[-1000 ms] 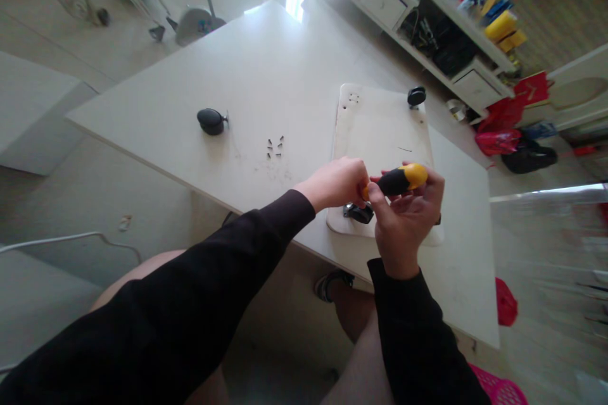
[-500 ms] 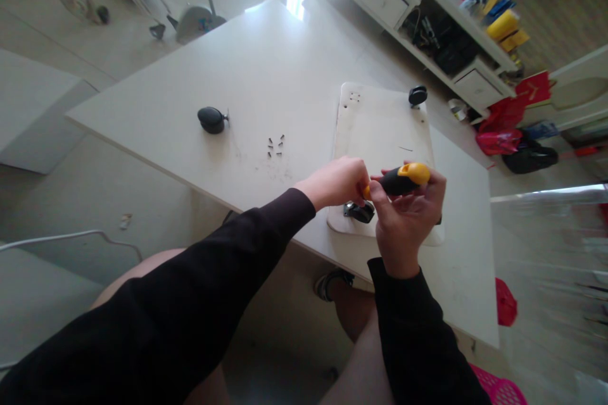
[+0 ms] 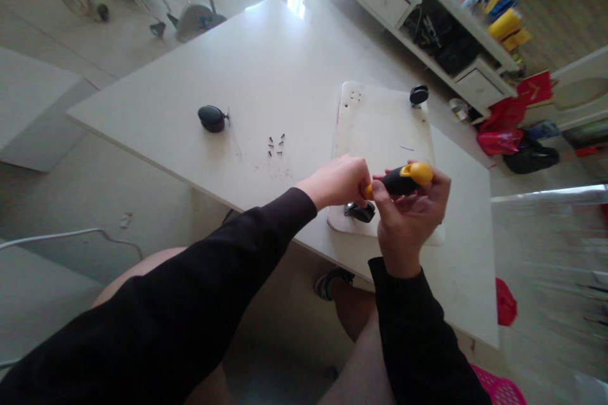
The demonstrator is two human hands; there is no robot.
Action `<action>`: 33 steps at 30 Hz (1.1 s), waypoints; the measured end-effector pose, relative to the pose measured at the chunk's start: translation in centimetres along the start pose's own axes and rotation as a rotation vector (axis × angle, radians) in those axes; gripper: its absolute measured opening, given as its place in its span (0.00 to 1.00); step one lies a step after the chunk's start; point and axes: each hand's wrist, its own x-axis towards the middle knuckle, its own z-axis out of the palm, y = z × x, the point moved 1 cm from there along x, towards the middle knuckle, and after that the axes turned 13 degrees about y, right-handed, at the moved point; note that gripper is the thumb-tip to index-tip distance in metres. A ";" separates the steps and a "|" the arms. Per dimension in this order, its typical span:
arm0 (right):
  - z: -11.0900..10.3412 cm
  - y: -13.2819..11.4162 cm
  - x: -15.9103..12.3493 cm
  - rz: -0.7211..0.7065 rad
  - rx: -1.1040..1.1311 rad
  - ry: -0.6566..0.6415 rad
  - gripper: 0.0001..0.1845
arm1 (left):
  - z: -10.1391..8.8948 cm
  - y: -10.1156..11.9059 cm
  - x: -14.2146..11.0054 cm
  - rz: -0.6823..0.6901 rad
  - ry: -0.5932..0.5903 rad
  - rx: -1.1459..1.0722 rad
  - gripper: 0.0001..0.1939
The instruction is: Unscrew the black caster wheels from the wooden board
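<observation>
My right hand (image 3: 412, 215) is closed around a yellow-and-black screwdriver (image 3: 401, 180), its thumb lying along the handle. Curled at the screwdriver's front end, my left hand (image 3: 342, 178) has its fingers pinched; the shaft and tip are hidden there. Just below the fingers is a black caster wheel (image 3: 361, 211) on a white board (image 3: 380, 123) with rounded corners. Another caster (image 3: 418, 95) stands at the board's far right corner. Small holes show in the far left corner. A thin dark sliver (image 3: 406, 149) lies on the board.
The board rests on a white table (image 3: 247, 76). Left of it lie several small screws (image 3: 277, 144) with dark crumbs around them, and a loose black caster (image 3: 211, 118). A white cabinet (image 3: 384, 3) stands beyond the table, with red bags (image 3: 498, 133) on the floor nearby.
My right hand and the screwdriver handle have shifted very slightly to the right. The left hand stays at the screwdriver's front end; the board, casters and screws lie as before.
</observation>
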 end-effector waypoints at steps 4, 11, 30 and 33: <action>0.0 0.0 -0.1 0.012 0.009 -0.022 0.30 | 0.1 0.0 -0.1 -0.004 0.014 -0.026 0.02; -0.2 -0.2 0.0 0.007 0.018 -0.022 0.30 | 0.0 -0.1 0.0 -0.014 -0.055 -0.085 0.01; -0.1 0.0 -0.1 0.029 0.072 -0.030 0.31 | 0.0 0.0 0.1 -0.023 -0.057 -0.023 0.04; 0.0 0.0 0.0 0.006 0.081 -0.039 0.33 | 0.0 -0.1 0.0 -0.036 -0.049 -0.045 0.04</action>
